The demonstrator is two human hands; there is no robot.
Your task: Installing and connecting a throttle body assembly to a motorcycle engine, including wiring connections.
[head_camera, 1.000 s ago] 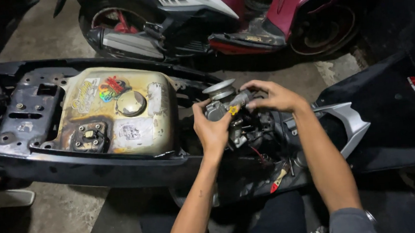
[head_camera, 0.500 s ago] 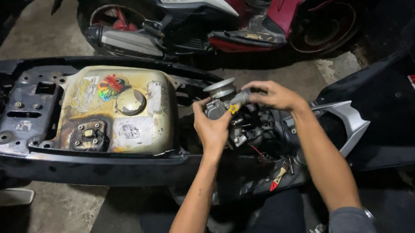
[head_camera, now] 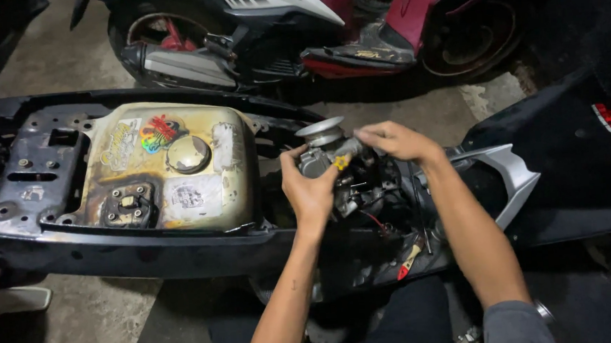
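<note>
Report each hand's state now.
Left hand: closed around the carburetor.
Right hand: fingertips pinching the carburetor's top.

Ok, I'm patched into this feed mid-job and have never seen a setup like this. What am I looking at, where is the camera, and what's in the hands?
There is no machine here: a person works with two bare hands, and the one camera sits on their head, looking down. The left hand grips a small metal engine part, likely a carburettor, with a round silver cap and a yellow fitting. The right hand pinches at its top. It sits among wires in the open body of a black scooter whose seat is off. To the left lies the stained cream fuel tank with stickers and a round filler cap. A red-handled tool rests below the hands. A second scooter, maroon and white, stands behind on the concrete floor.
</note>
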